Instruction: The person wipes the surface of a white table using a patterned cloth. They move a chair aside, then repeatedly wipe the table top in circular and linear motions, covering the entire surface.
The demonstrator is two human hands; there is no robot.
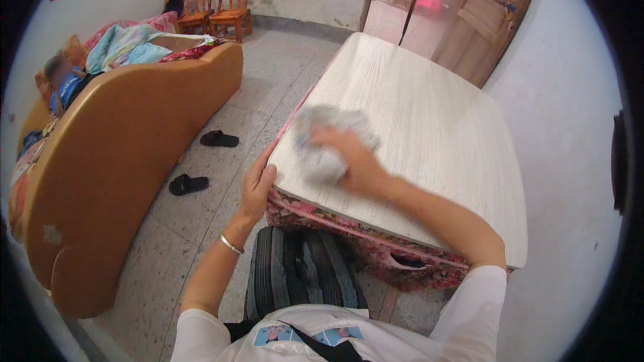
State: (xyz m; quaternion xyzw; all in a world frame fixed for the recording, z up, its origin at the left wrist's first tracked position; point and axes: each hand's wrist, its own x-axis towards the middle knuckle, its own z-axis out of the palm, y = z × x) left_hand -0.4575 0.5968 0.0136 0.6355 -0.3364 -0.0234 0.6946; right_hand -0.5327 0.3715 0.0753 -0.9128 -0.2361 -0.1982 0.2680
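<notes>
Two bare hands are at the cream-topped table (429, 127) from where I stand, seen in the head view, the only one. The right hand (355, 157), blurred, has its fingers curled over a bunched pale grey cloth (320, 163), which lies on the top beside the left edge, nearer the near-left corner than the far one. The left hand (257, 191) is at that near-left corner, thumb apart from the fingers and laid at the rim; how tightly the fingers close around the edge I can't tell. I'd take the step for a wipe of the top, and judge that the next stroke calls for pressing the cloth flat and steadying the corner.
</notes>
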